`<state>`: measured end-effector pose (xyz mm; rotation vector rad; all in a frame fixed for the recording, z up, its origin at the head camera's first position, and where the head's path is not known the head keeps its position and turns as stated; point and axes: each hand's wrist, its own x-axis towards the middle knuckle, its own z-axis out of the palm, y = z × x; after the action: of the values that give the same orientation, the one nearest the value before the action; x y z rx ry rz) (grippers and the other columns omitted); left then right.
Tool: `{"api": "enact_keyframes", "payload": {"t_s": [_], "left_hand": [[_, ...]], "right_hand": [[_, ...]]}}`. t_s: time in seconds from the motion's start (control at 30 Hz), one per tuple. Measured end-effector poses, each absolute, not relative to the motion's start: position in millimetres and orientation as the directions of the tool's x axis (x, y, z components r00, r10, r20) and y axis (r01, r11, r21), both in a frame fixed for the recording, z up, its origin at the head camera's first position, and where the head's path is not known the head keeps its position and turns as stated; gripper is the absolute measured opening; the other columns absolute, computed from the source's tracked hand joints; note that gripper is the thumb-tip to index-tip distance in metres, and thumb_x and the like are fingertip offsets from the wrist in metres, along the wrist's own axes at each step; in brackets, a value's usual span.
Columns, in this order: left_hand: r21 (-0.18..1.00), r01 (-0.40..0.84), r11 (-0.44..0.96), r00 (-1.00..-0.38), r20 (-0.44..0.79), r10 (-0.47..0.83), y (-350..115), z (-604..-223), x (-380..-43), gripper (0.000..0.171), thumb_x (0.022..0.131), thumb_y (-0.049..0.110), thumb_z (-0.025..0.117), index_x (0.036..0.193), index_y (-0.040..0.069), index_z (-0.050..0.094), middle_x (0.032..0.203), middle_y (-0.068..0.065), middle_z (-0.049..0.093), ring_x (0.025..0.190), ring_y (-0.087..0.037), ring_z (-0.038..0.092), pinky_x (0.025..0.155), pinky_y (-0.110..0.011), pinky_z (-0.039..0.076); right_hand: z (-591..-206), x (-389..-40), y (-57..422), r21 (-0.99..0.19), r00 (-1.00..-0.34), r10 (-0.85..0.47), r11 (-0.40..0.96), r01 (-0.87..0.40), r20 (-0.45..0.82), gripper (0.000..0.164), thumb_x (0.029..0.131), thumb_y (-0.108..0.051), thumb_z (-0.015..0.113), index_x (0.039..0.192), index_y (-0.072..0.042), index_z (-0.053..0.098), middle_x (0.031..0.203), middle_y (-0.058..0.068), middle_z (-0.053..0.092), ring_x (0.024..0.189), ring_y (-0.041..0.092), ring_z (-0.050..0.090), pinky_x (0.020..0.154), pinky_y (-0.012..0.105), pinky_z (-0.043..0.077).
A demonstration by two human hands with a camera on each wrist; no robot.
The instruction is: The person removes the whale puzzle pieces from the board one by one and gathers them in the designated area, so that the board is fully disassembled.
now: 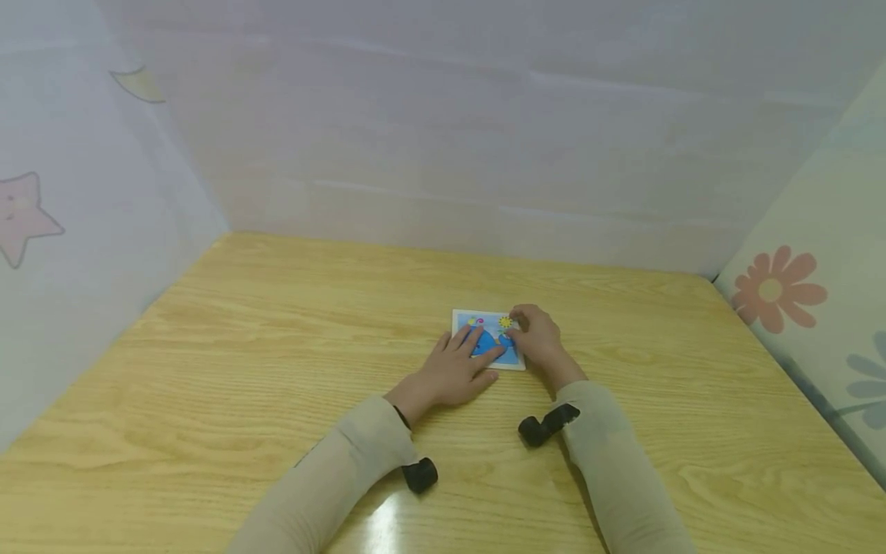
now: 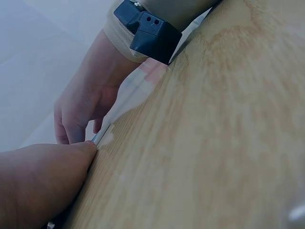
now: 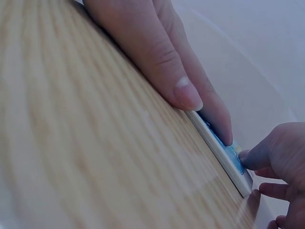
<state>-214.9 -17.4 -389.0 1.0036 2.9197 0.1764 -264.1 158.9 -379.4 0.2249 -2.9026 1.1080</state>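
A small flat picture board (image 1: 514, 365) with a white border lies on the wooden table. It shows a blue whale-like shape, a yellow sun and a light blue ground. My left hand (image 1: 453, 369) rests on its left and lower part with the fingers spread straight, hiding some of the picture. In the right wrist view, the left thumb (image 3: 188, 95) lies by the board's near edge. My right hand (image 1: 540, 338) is at the right side, beside the sun. Its thumb (image 3: 245, 156) presses on the blue face while the curled fingers (image 3: 274, 191) sit at the edge, pinching the board there.
The wooden table (image 1: 277, 323) extends around the board on all sides. A pale wall sheet (image 1: 443, 138) rises at the back, and printed side panels (image 1: 782, 308) flank the table. Black wrist devices (image 1: 420, 475) hang at both cuffs.
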Motion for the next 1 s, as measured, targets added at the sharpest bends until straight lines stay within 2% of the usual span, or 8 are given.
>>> {"api": "enact_keyframes", "payload": {"t_s": [0.23,0.47,0.67,0.8,1.0], "left_hand": [[0.128,0.607,0.784,-0.79,-0.013,0.614,-17.6,-389.3,-215.1,0.05,0.091,0.048,0.02,0.138,0.03,0.019,0.143,-0.011,0.006,0.128,-0.028,0.0,0.098,-0.049,0.007],[0.127,0.603,0.788,-0.793,-0.017,0.609,-17.4,-388.9,-214.4,0.049,0.092,0.047,0.021,0.138,0.03,0.02,0.143,-0.011,0.007,0.128,-0.028,0.001,0.098,-0.049,0.008],[0.13,0.598,0.791,-0.795,-0.024,0.606,-16.7,-388.3,-213.6,0.049,0.092,0.047,0.021,0.138,0.03,0.019,0.143,-0.011,0.006,0.128,-0.028,0.0,0.098,-0.048,0.007],[0.136,0.598,0.789,-0.795,-0.019,0.606,-16.2,-388.4,-213.2,0.049,0.092,0.047,0.021,0.138,0.03,0.02,0.143,-0.011,0.006,0.128,-0.028,0.0,0.098,-0.048,0.007],[0.144,0.595,0.791,-0.797,-0.023,0.603,-15.4,-385.8,-212.6,0.049,0.092,0.046,0.022,0.138,0.029,0.02,0.143,-0.011,0.006,0.128,-0.028,0.0,0.098,-0.049,0.007]], "right_hand": [[-378.8,-263.9,157.4,-0.672,-0.984,-0.122,0.72,-0.176,0.127,0.024,0.081,-0.007,0.058,0.104,0.001,0.055,0.111,0.017,0.05,0.108,0.032,0.04,0.091,0.044,0.028],[-383.0,-266.1,157.7,-0.751,-0.991,-0.102,0.647,-0.135,0.09,0.024,0.082,-0.004,0.056,0.105,0.001,0.053,0.106,0.015,0.051,0.095,0.028,0.047,0.081,0.041,0.038],[-387.1,-269.2,160.2,-0.768,-0.989,-0.123,0.625,-0.138,0.078,0.034,0.081,-0.003,0.055,0.114,0.002,0.051,0.107,0.018,0.05,0.096,0.03,0.047,0.081,0.041,0.039],[-387.4,-270.1,161.6,-0.759,-0.989,-0.129,0.637,-0.137,0.07,0.032,0.082,-0.005,0.055,0.113,0.0,0.053,0.107,0.017,0.05,0.096,0.03,0.047,0.081,0.041,0.038],[-387.4,-271.0,162.8,-0.762,-0.985,-0.142,0.626,-0.164,0.096,0.03,0.081,-0.003,0.055,0.111,0.0,0.053,0.098,0.015,0.052,0.089,0.027,0.048,0.079,0.039,0.04]]}}
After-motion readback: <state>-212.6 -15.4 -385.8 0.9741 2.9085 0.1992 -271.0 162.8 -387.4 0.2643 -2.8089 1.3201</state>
